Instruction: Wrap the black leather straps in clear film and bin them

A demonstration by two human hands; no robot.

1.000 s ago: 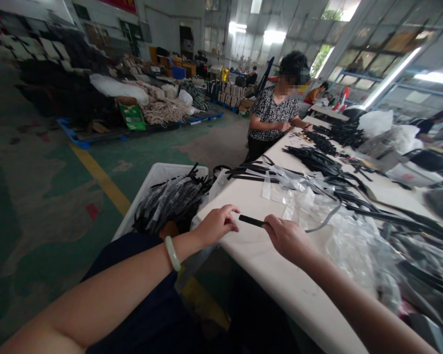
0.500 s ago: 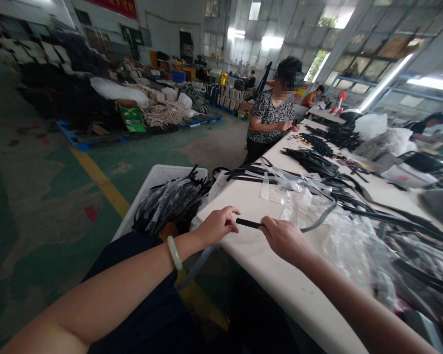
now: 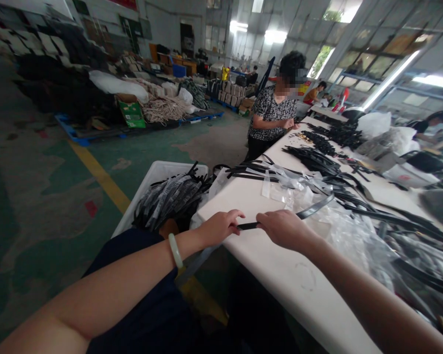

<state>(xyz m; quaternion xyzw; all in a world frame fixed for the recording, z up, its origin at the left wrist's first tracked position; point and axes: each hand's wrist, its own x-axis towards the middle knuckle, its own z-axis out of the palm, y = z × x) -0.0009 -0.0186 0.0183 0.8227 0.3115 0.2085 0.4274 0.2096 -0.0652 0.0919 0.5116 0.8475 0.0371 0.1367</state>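
Observation:
My left hand (image 3: 223,227), with a pale bangle (image 3: 175,250) at the wrist, is at the near end of a black strap (image 3: 248,226). Its lower fingers close on the strap's tip while the upper finger curves free above it. A short way to the right, my right hand (image 3: 282,228) pinches the same strap. Beyond that hand the strap looks greyer and shiny, as if in clear film, and bends back over the table. A grey length of strap (image 3: 199,260) hangs below my left wrist; where it joins is hidden.
A white bin (image 3: 133,209) of wrapped straps stands left of the white table (image 3: 258,255). Clear plastic bags (image 3: 339,241) and black straps (image 3: 310,160) cover the table's right side. Across the corner a person (image 3: 273,105) works with small pieces. Loaded pallets (image 3: 81,137) stand farther back.
My left fingers have come onto the strap's tip, which was just short of them before. The right hand has moved slightly left and turned, so less black strap shows between the hands.

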